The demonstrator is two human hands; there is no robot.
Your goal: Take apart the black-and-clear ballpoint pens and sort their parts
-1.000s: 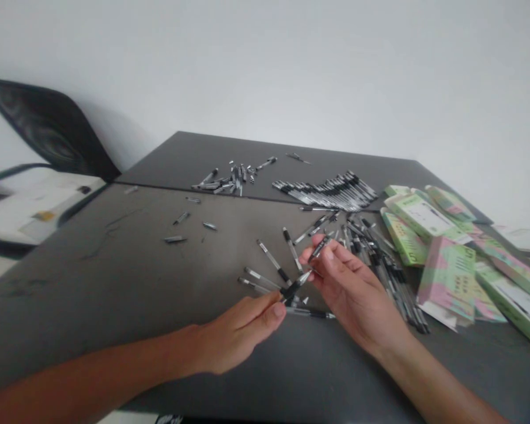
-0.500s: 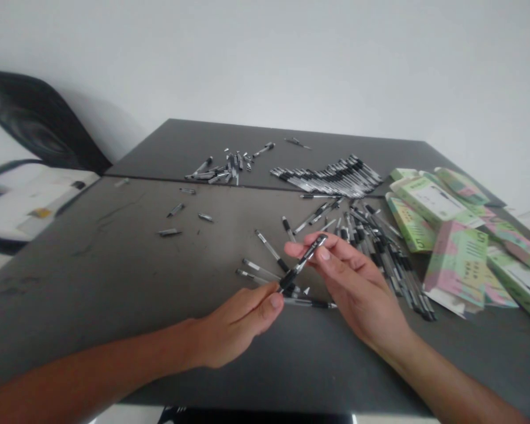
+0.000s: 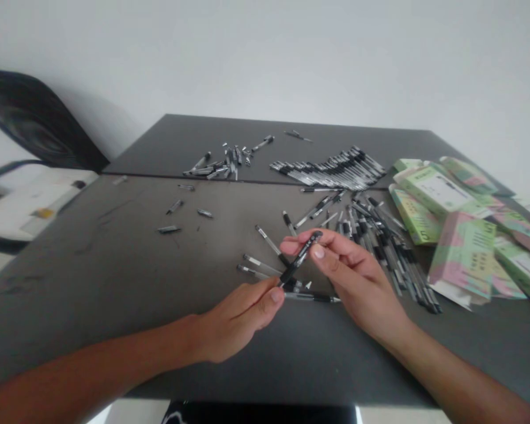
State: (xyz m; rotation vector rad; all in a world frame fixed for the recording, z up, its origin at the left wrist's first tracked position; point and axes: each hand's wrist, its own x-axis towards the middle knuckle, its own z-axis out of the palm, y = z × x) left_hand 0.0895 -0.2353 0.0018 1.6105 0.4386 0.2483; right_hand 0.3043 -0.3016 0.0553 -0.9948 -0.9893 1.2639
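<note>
Pens (image 3: 335, 171) on table (image 3: 216, 253), wall (image 3: 265, 59) behind

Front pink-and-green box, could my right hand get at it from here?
Probably yes. The front box lies on your right hand side, nothing on top; only low loose pens lie between. That hand grips a black pen, though, and might have to release it first.

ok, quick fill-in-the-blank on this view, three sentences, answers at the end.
1. As pictured, the right hand holds the upper end of the pen, the left hand its ____ end.
2. In this view, the green-and-pink boxes lie to the ____ of that pen.
3. The chair's backrest is ____ in colour.
Missing words: lower; right; black.
</note>
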